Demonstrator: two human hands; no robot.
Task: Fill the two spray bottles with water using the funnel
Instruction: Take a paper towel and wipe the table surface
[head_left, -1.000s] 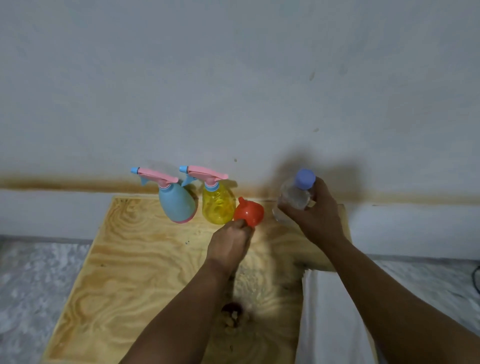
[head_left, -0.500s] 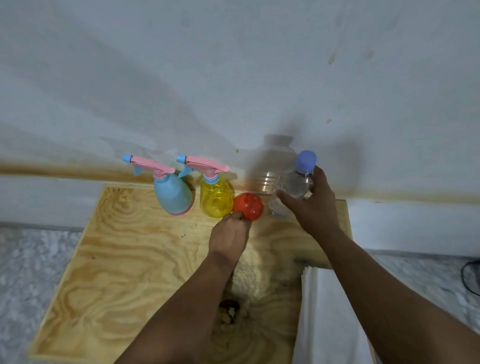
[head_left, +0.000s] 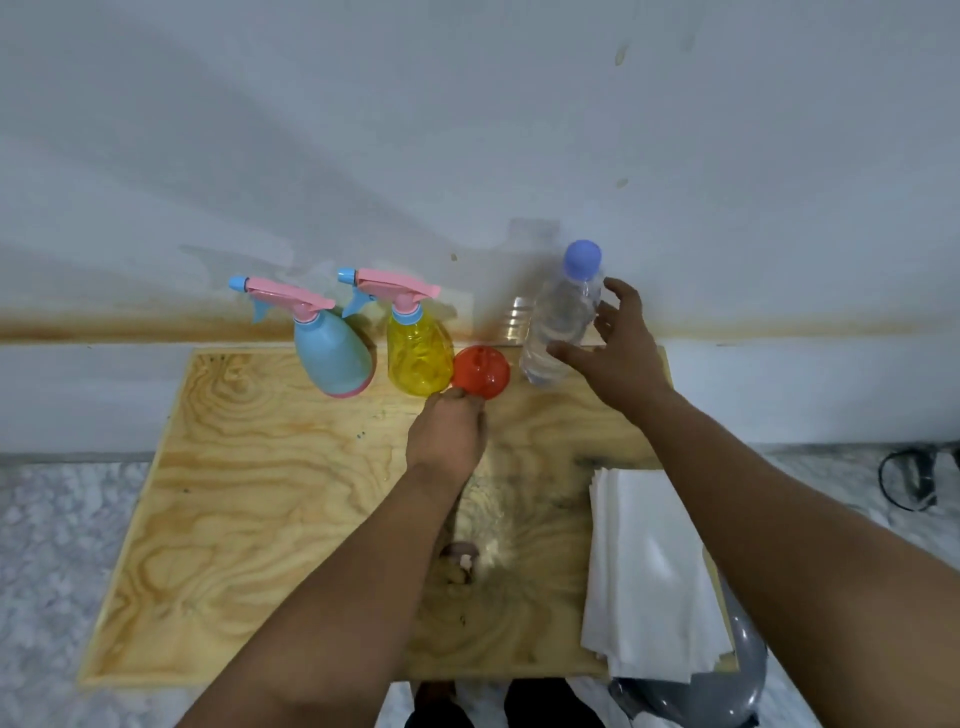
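Two spray bottles with pink triggers stand at the far edge of the plywood table (head_left: 260, 493): a blue one (head_left: 332, 358) on the left and a clear yellow one (head_left: 418, 358) beside it. An orange funnel (head_left: 483, 369) sits right of the yellow bottle, touching it. My left hand (head_left: 447, 434) is curled at the funnel's near rim and pinches it. A clear water bottle (head_left: 558, 322) with a blue cap stands upright right of the funnel. My right hand (head_left: 618, 353) is just right of it, fingers spread, not wrapped around it.
A stack of white paper sheets (head_left: 644, 571) lies on the table's near right corner. A grey rounded object (head_left: 748, 691) sits below that corner. A black cable (head_left: 909, 478) lies on the floor to the right. The wall stands right behind the bottles.
The water bottle has been set upright on the table and my right hand has let go of it. My left hand has lowered the funnel beside the yellow bottle.
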